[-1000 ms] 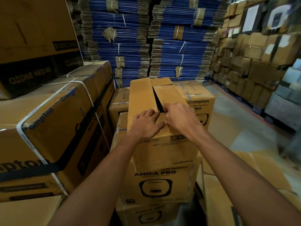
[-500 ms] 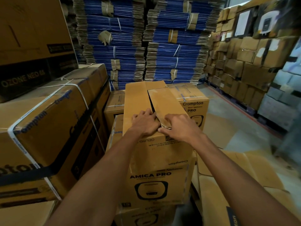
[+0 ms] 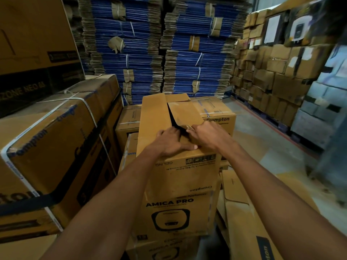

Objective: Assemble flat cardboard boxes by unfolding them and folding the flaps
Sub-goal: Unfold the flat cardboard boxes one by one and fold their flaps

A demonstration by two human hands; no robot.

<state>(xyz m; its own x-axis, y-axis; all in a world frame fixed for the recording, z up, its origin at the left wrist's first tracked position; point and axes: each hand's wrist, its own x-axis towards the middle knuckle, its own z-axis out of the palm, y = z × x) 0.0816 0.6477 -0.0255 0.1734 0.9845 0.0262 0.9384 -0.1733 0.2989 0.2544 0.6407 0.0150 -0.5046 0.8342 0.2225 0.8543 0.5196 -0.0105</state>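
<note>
So from the head camera, the cardboard box stood dead center, sitting on top of a printed AMICA PRO carton that was itself stacked on another one. Its top wasn't closed: the long left flap lay flat, and the right flap was tilted up a bit, leaving a dark wedge-shaped gap between them. The left hand was pressed flat on the near top edge, fingers together and thumb stretched along the rim. The right hand was just beside it, fingertips pinching the near corner of the right flap. Off to the left sat big strapped Crompton cartons. Far back were tall stacks of blue flat cardboard, and a wall of brown boxes ran along the right. Some loose flattened cardboard lay near right.
</note>
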